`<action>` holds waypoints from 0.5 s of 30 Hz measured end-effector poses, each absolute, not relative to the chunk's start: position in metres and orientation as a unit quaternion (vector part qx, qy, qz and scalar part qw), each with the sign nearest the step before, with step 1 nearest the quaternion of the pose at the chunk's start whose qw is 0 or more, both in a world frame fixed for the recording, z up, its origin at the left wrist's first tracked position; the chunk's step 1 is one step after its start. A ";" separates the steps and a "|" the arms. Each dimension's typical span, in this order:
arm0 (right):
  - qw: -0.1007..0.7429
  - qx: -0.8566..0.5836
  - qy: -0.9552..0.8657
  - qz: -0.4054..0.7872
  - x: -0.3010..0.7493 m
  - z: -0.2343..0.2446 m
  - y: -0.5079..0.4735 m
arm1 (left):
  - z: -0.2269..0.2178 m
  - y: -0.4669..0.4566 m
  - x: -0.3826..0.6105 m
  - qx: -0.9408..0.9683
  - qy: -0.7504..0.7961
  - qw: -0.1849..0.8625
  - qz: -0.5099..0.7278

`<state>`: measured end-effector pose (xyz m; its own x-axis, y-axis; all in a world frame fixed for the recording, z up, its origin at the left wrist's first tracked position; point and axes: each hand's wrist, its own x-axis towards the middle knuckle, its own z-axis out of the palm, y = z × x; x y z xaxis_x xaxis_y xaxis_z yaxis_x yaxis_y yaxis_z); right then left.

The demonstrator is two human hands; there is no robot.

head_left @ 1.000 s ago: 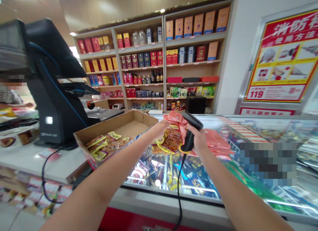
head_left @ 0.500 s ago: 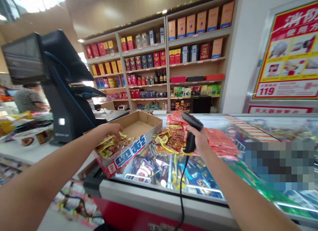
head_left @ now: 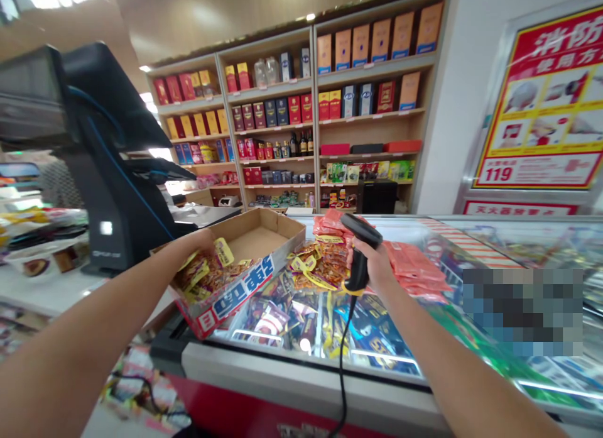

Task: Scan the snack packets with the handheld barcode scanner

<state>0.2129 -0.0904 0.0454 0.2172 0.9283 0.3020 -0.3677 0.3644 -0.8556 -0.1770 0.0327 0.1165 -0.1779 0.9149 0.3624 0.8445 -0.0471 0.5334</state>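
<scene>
My right hand (head_left: 374,262) is wrapped around the handle of a black barcode scanner (head_left: 360,259) with a yellow lower end, held above the glass top of a freezer. A cord hangs down from it. My left hand (head_left: 201,239) reaches into an open cardboard box (head_left: 257,281) holding small snack packets (head_left: 228,271) with yellow tops. It is closed on packets there, one yellow top (head_left: 223,252) standing up beside it; the fingertips are hidden. Just left of the scanner, a pile of similar snack packets (head_left: 315,262) lies on the glass.
Pinkish-red packages (head_left: 414,265) lie on the freezer (head_left: 292,362) behind and right of the scanner. A black checkout terminal (head_left: 117,174) stands on the white counter (head_left: 56,300) at left. Stocked shelves (head_left: 282,130) line the back wall. Wrapped goods show through the glass.
My left hand has shifted a little left and lower among the packets in the box, and a yellow-topped packet has tilted up beside it. My right hand still holds the scanner in nearly the same spot.
</scene>
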 end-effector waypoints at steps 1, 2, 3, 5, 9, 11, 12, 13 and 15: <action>0.707 -0.329 -0.426 0.459 0.213 0.045 -0.090 | 0.123 0.033 -0.178 0.640 0.704 0.062 0.300; 0.706 -0.329 -0.427 0.460 0.213 0.045 -0.090 | 0.131 0.033 -0.178 0.638 0.720 0.070 0.264; 0.705 -0.329 -0.428 0.460 0.213 0.045 -0.090 | 0.138 0.031 -0.176 0.637 0.723 0.071 0.259; 0.704 -0.327 -0.433 0.458 0.213 0.046 -0.090 | 0.152 0.024 -0.164 0.640 0.701 0.053 0.311; 0.686 -0.332 -0.450 0.465 0.212 0.049 -0.093 | 0.156 -0.009 -0.101 0.597 0.566 0.238 0.516; 0.669 -0.336 -0.463 0.475 0.211 0.050 -0.096 | 0.139 -0.026 -0.058 0.540 0.482 0.390 0.568; 0.657 -0.336 -0.473 0.481 0.211 0.051 -0.098 | 0.126 -0.032 -0.036 0.508 0.452 0.453 0.576; 0.643 -0.336 -0.485 0.488 0.211 0.052 -0.099 | 0.111 -0.036 -0.017 0.477 0.436 0.502 0.575; 0.604 -0.342 -0.512 0.506 0.211 0.053 -0.101 | 0.080 -0.034 0.013 0.440 0.422 0.559 0.562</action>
<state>0.2114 -0.1013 0.0526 -0.0369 0.9617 0.2716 -0.2616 0.2530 -0.9314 0.0130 -0.0343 0.0799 0.0123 0.9996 0.0235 -0.2572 -0.0196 0.9662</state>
